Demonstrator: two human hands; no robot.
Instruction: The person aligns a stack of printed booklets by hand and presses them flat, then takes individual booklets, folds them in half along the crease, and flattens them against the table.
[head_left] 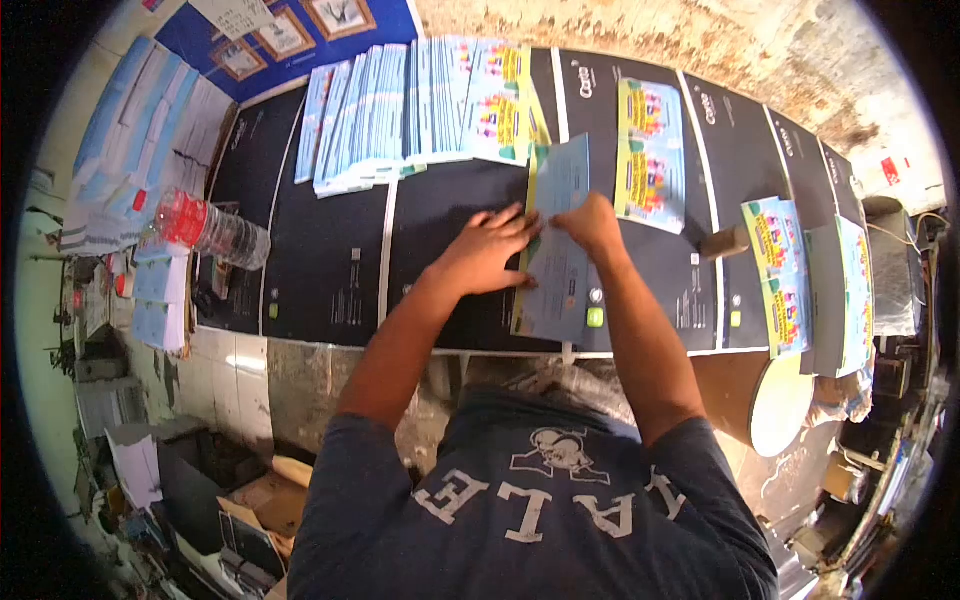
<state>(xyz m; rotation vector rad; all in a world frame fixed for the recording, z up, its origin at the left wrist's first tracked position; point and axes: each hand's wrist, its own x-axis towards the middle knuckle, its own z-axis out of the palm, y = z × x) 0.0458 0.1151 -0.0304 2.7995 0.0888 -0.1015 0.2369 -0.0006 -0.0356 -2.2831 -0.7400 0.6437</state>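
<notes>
A long printed cover sheet, light blue with a yellow-green edge, lies on the black table in front of me. My left hand rests on its left edge, fingers spread and flat. On the upper middle of the same sheet, my right hand presses down with its fingers curled closed; whatever may be inside them is hidden. Just right of the sheet lies a pair of printed covers in blue and yellow. A fanned pile of booklets spreads along the far side of the table.
A small brown block sits on the black tabletop. Further right are more printed covers and a stack of them. At the left, a plastic bottle lies near tall paper stacks. A round drum stands below the table's right edge.
</notes>
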